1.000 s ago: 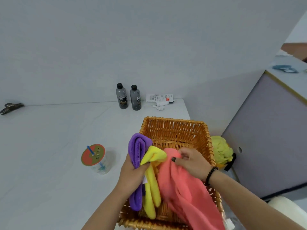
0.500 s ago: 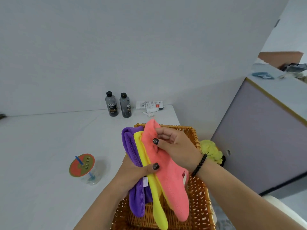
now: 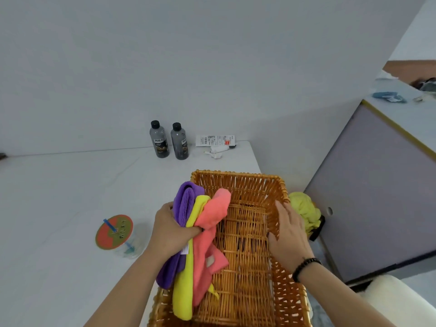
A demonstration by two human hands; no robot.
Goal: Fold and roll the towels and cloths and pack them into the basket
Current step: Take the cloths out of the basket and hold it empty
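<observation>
A: What does my left hand hold?

B: Three cloths bunched together over the left side of the basket: a purple cloth outermost, a yellow cloth in the middle, a pink cloth innermost. My fingers and thumb are curled round the bundle at its middle; the upper ends stand above my hand, the lower ends hang down into the basket.

A: And my right hand?

B: It rests on the basket's right wall, fingers nearly straight along the rim, thumb inside. It grasps no cloth. A dark bead bracelet sits on that wrist.

A: Where does the basket stand?

B: On the white table, at its right end, near me. Its wicker floor shows bare between my hands.

A: What else appears?

B: A lidded cup with a blue straw to the left; two dark bottles at the wall; a yellow-green cloth just beyond the basket's right wall.
</observation>
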